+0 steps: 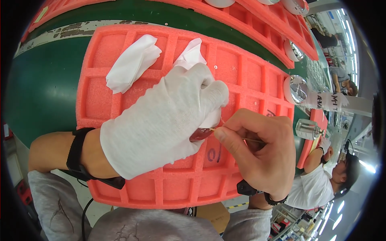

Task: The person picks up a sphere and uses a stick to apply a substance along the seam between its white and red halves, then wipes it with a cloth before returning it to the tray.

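My left hand (161,112), in a white fabric glove, is closed around a glossy dark red piece (200,135) with a curved edge, mostly hidden by the fingers. My bare right hand (261,148) pinches a thin pale stick (253,139) between thumb and forefinger. The stick's tip meets the edge of the dark red piece, or lies just in front of it. Both hands are over a coral foam tray (138,189) divided into square compartments. Beyond the gloved hand lie two crumpled white cloths, a larger one (134,64) and a smaller one (192,54).
More coral foam trays (261,24) with domed clear pieces stand at the far side of the green table (44,88). To the right are a clear bottle (307,129) with a metal top and a taped pale post (333,101). Another person (311,186) works further right.
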Tool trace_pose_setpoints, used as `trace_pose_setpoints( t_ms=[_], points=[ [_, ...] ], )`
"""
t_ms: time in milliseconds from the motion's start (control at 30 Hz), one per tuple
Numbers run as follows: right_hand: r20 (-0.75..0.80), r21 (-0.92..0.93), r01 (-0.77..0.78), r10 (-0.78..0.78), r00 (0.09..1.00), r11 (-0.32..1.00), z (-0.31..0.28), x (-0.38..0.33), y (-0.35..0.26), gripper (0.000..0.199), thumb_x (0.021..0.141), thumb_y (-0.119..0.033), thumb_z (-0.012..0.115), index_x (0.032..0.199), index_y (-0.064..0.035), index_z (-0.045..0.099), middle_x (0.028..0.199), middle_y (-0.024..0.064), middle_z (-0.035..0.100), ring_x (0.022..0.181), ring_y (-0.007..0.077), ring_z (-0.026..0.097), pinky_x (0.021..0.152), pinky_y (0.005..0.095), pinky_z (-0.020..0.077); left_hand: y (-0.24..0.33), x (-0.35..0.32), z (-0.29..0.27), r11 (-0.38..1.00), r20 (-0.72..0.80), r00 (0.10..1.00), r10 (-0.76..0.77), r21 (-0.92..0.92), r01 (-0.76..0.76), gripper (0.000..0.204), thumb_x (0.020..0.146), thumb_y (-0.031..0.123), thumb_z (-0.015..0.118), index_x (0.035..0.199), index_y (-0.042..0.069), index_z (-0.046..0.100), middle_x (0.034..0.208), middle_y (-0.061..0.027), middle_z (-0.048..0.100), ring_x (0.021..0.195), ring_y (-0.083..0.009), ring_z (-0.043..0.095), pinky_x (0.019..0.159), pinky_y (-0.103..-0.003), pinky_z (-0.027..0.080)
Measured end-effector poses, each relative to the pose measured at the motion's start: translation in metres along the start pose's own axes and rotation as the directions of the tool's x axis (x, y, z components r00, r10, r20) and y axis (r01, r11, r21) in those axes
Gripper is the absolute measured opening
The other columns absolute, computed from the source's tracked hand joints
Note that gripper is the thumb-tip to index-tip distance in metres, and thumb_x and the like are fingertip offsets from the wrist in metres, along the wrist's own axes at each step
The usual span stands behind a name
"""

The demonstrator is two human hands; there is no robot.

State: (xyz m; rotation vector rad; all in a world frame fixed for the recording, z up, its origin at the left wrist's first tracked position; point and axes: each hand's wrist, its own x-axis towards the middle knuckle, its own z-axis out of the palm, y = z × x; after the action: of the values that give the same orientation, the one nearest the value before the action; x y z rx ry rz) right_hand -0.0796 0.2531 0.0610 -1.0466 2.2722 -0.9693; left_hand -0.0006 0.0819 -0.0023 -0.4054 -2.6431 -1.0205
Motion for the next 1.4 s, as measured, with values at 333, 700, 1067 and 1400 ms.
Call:
trace_pose_setpoints(
  t_ms=[333, 700, 1067, 1400],
  points=[
    [-0.01, -0.088, 0.01, -0.011, 1.0, 0.996, -0.004, 0.0, -0.006, 0.009, 0.082, -0.003, 0.074, 0.077, -0.0002, 0.067, 0.053, 0.0001, 0.054, 0.043, 0.0027, 0.034, 0.043, 0.0248, 0.0203, 0.004, 0.007, 0.002, 1.0, 0.011, 1.0, 0.014, 0.017, -0.014, 0.06, 0.055, -0.003, 0.077, 0.11, 0.009, 0.054, 0.105, -0.0077, 0.054, 0.1, -0.029, 0.055, 0.085, -0.039, 0.046],
    [0.013, 0.09, -0.044, 0.043, 0.999, 0.995, -0.006, -0.004, 0.004, 0.009, 0.086, -0.003, 0.071, 0.079, 0.001, 0.068, 0.057, -0.0045, 0.056, 0.049, -0.0017, 0.035, 0.045, 0.0216, 0.0198, 0.002, 0.008, 0.003, 0.998, 0.029, 0.999, -0.014, -0.053, 0.016, 0.062, 0.056, -0.003, 0.079, 0.111, 0.01, 0.056, 0.104, -0.0067, 0.056, 0.098, -0.0282, 0.056, 0.083, -0.038, 0.046],
    [0.121, 0.154, -0.068, 0.049, 0.991, 0.986, -0.013, 0.003, 0.02, 0.013, 0.089, -0.005, 0.07, 0.08, 0.0026, 0.065, 0.06, -0.003, 0.055, 0.053, -0.0005, 0.04, 0.047, 0.021, 0.0257, -0.014, -0.001, -0.003, 0.965, 0.022, 0.999, -0.04, -0.26, 0.044, 0.059, 0.059, 0.006, 0.086, 0.113, 0.012, 0.062, 0.111, -0.0055, 0.06, 0.102, -0.0273, 0.058, 0.088, -0.04, 0.045],
    [0.299, 0.234, -0.22, 0.146, 0.943, 0.947, -0.025, 0.012, 0.041, 0.017, 0.094, -0.011, 0.067, 0.086, 0.0033, 0.064, 0.068, -0.0009, 0.06, 0.061, 0.0022, 0.048, 0.055, 0.0221, 0.0389, -0.01, 0.002, -0.012, 0.997, 0.042, 0.999, 0.001, -0.081, 0.002, 0.064, 0.055, 0.012, 0.089, 0.114, 0.013, 0.064, 0.112, -0.005, 0.062, 0.102, -0.0263, 0.059, 0.089, -0.04, 0.044]
  ],
)
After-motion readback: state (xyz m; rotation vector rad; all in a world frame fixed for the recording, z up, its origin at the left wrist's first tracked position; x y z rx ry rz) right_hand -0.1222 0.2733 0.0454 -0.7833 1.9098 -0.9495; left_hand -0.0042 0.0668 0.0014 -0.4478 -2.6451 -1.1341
